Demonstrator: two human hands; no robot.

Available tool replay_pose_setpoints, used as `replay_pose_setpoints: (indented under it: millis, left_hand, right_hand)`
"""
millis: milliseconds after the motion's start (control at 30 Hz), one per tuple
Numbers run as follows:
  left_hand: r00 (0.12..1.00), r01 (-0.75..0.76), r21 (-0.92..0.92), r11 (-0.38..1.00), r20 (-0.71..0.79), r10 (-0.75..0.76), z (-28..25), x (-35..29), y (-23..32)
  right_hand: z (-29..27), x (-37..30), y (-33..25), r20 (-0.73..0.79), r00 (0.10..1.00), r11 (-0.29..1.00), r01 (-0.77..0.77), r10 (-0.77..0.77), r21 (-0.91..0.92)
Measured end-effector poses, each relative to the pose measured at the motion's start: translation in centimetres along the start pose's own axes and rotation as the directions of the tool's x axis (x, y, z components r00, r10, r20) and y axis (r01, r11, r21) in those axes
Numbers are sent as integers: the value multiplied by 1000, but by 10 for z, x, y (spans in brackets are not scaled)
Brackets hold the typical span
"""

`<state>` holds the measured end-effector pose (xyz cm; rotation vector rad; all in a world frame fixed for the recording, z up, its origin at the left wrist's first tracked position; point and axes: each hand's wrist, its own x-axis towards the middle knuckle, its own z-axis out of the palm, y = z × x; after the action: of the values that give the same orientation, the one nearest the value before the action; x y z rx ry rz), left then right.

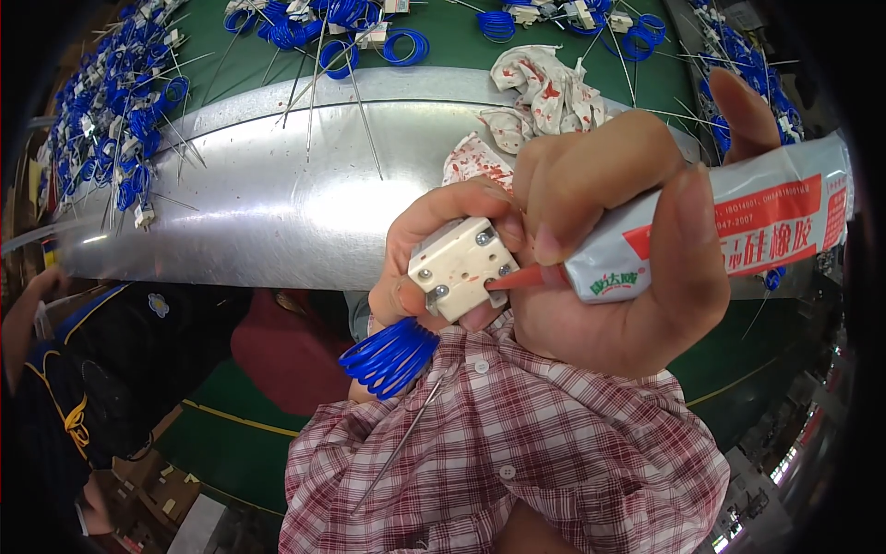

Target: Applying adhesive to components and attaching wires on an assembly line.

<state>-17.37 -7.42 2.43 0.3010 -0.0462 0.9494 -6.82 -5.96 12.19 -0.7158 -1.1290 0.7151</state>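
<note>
Cream terminal block (459, 268), bright-blue wire coil (389, 358), silver squeeze tube (771, 217).
Block: cream, faint reddish marks. Coil: solid blue. Tube, 3 o'clock: silver-grey, red bands, green emblem; nozzle (526, 276) red-orange. Shirt (554, 443), 6 o'clock: red-and-white plaid, white buttons (507, 472). Crumpled rag (535, 88), 1 o'clock: white, blotched red. Work surface (448, 51), 12 o'clock: plain green. Metal ledge (341, 157), 11 o'clock: silver. Heaped coils (125, 134), 10 o'clock: blue.

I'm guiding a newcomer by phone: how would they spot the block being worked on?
Find the plaid shirt, bottom centre. Just above it, the left hand grips a cream block with silver screws. Unlike the pale blocks on the green surface beyond, this one has a red nozzle at its edge.
</note>
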Motion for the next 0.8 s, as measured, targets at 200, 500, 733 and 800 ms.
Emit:
replay_pose_setpoints:
  millis: [200, 500, 733, 800]
  left_hand:
    - [997, -54, 40, 998, 56, 52, -6, 3, -2]
    - [999, -46, 19, 999, 13, 46, -10, 1, -2]
    - [981, -172, 115, 978, 114, 159, -13, 13, -6]
    - [980, -185, 133, 974, 93, 173, -8, 17, -5]
  right_hand:
    - [12, -5, 9, -177, 978, 953, 158, -115, 257]
    - [10, 0, 9, -122, 981, 986, 156, -149, 50]
    - [13, 5, 20, -266, 949, 911, 256, -172, 323]
    - [11, 3, 18, -267, 946, 913, 266, -185, 310]
